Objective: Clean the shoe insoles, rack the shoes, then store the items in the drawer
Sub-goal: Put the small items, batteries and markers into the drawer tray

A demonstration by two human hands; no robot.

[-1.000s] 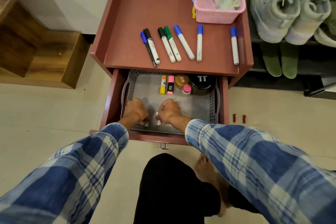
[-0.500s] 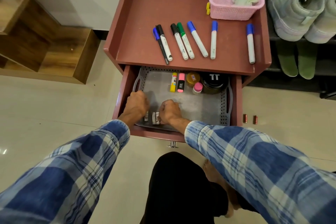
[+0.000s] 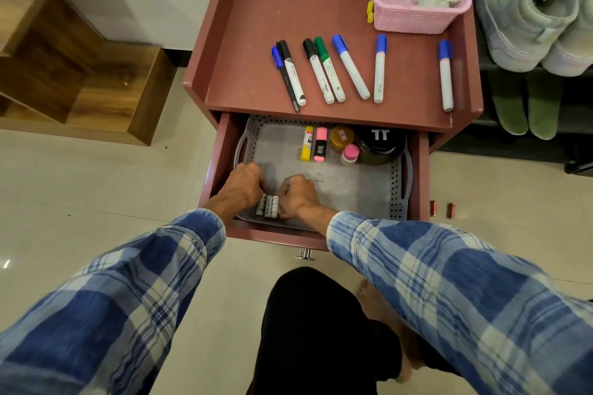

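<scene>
Long sleeves of a blue, white and grey checked shirt cover both arms down to the wrists. The left sleeve [image 3: 106,292] ends in a faded, pale-blue cuff just behind the left grip [image 3: 244,186]. The right sleeve [image 3: 449,292] ends in a like cuff, its edge stitched, just behind the right grip [image 3: 296,196]. Thin dark lines cross the broad blue squares of the cloth. Nearer the wearer than the grips, black trousers [image 3: 321,330] cover a leg, and a bare foot [image 3: 378,305] shows beside them, under the right sleeve.
</scene>
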